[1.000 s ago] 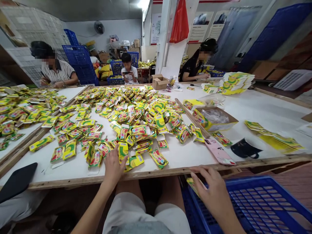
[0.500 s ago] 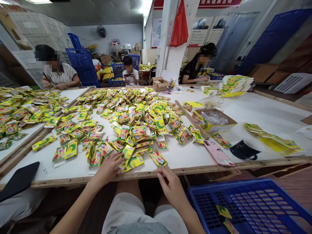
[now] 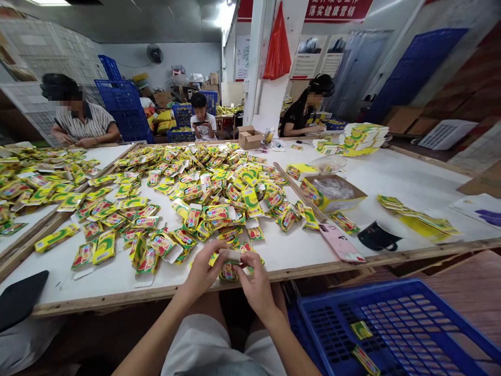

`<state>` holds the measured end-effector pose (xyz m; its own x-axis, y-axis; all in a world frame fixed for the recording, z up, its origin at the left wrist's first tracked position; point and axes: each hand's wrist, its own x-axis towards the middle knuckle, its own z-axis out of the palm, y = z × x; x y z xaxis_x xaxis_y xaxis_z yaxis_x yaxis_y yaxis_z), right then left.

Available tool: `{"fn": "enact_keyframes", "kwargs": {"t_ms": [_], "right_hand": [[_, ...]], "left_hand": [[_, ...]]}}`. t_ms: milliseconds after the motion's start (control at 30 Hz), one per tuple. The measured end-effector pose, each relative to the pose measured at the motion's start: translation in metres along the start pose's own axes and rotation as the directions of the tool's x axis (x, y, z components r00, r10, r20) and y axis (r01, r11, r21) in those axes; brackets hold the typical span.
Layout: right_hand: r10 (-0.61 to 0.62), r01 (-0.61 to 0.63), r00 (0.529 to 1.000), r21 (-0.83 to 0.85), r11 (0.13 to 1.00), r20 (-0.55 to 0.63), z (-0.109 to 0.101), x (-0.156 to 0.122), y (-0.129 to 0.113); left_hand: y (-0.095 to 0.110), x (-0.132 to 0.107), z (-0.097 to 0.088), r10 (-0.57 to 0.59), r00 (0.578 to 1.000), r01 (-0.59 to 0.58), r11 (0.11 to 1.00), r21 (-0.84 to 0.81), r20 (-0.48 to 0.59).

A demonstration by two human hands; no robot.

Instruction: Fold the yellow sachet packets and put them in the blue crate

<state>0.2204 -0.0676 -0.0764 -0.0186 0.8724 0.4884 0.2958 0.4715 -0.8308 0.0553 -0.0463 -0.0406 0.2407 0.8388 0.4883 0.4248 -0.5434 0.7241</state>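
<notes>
My left hand and my right hand meet at the near edge of the white table. Both pinch one small yellow-and-red packet with a white flap, held just above the wooden rim. Right behind it lies a big heap of the same yellow packets, spread over the middle of the table. A blue plastic crate stands low at my right, with two packets lying in it.
An open carton with a plastic bag, a pink phone, a black cup and flat yellow sheets lie to the right. Three people sit at the far side. A second packet-covered table is at the left.
My right hand came back from the blue crate, leaving packets in it, and joined the left hand. The left hand lifted a packet from the heap's near edge; both now hold it.
</notes>
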Motion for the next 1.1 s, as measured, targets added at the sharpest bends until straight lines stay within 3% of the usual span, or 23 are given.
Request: {"fn": "enact_keyframes", "kwargs": {"t_ms": [100,200,367,533,600,733,833,1100], "right_hand": [[0.007,-0.007,0.999,-0.019,1.000,-0.041,-0.004,-0.001,0.006],[-0.034,0.035,0.999,-0.046,0.998,0.007,-0.007,0.002,0.006],[-0.098,0.104,0.991,-0.062,0.993,0.095,-0.009,0.012,0.001],[-0.042,0.042,0.999,-0.036,0.998,0.018,-0.006,0.016,0.003],[-0.058,0.059,0.998,-0.030,0.998,0.038,-0.006,0.016,0.003],[-0.135,0.140,0.985,-0.042,0.989,0.105,-0.011,0.018,0.000],[-0.144,0.151,0.984,-0.060,0.987,0.108,-0.014,0.018,-0.002],[-0.082,0.093,0.995,-0.208,0.974,0.064,-0.009,0.022,-0.009]], "left_hand": [[-0.013,-0.016,0.014,-0.111,0.990,0.092,0.976,-0.200,-0.086],[-0.022,-0.029,0.019,-0.140,0.988,0.124,0.966,-0.226,-0.057],[-0.021,-0.025,0.017,-0.093,0.995,0.097,0.977,-0.191,0.027],[-0.019,-0.023,0.024,-0.223,0.972,0.179,0.908,-0.379,-0.073],[-0.018,-0.025,0.026,-0.237,0.968,0.181,0.888,-0.423,-0.084],[-0.015,-0.024,0.020,-0.115,0.993,0.098,0.940,-0.328,-0.032],[-0.012,-0.023,0.017,-0.087,0.996,0.074,0.957,-0.280,-0.037],[-0.009,-0.018,0.022,-0.239,0.967,0.208,0.937,-0.280,-0.082]]}}
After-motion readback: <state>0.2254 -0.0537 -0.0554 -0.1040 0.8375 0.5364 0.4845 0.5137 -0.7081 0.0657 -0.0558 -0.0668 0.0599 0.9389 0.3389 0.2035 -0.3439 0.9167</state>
